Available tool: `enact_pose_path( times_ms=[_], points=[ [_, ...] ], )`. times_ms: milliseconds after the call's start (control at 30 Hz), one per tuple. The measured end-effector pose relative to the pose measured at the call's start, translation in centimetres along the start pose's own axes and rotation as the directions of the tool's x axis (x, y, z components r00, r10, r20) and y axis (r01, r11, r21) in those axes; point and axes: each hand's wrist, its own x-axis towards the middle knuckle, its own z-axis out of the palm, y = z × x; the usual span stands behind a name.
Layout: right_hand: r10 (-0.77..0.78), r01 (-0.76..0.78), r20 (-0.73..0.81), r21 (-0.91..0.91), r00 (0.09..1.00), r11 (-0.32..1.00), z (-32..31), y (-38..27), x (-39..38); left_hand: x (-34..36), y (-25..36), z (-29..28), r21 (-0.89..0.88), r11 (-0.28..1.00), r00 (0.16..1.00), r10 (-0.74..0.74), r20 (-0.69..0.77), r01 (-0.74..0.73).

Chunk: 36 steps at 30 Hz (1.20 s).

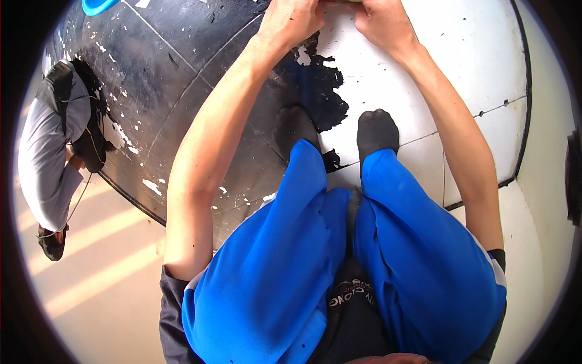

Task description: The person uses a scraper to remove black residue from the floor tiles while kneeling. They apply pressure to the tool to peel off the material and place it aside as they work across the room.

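At the top edge of the head view, my left hand (295,21) and my right hand (386,24) reach forward side by side. Both have curled fingers, closed around a pale thing (344,2) that the picture's edge cuts off almost wholly, so its kind does not show. Beneath them, a ragged black layer (322,91) with a torn edge meets white tiled surface (418,109). My feet in dark socks rest on either side of that edge, the left sock (296,128) on the dark part and the right sock (377,130) on the white.
Far left, another person in grey trousers (45,158) is near the dark surface's edge, with a cord hanging by the leg. A blue rounded rim (100,6) shows at the top left. White flecks dot the dark tiles (163,67). A dark object (573,176) stands at the right rim.
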Motion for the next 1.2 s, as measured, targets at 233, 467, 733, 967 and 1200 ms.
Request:
enact_pose_path(
  times_ms=[233,467,733,967,1200],
  points=[
    [0.278,-0.301,0.141,0.187,0.950,0.935,0.1,0.8,0.0,0.9,0.4,-0.4,-0.034,0.999,1.000,0.011,0.013,-0.011],
    [0.056,-0.060,0.091,0.031,0.994,0.998,-0.3,0.6,0.0,0.4,0.1,-0.1,-0.044,0.999,0.999,0.031,-0.022,-0.032],
    [0.068,-0.070,0.064,0.043,0.996,0.997,-0.1,0.5,-0.9,-0.2,1.1,0.0,-0.040,0.999,1.000,0.015,-0.026,-0.016],
    [0.076,-0.086,0.107,0.090,0.991,0.992,-0.2,0.2,-1.1,-1.4,-0.1,0.2,0.083,0.992,0.989,-0.099,0.107,0.091],
    [0.070,-0.077,0.057,0.131,0.996,0.988,0.0,0.9,0.2,0.3,-0.2,0.0,-0.017,0.999,0.998,0.044,-0.055,-0.045]
  ],
)
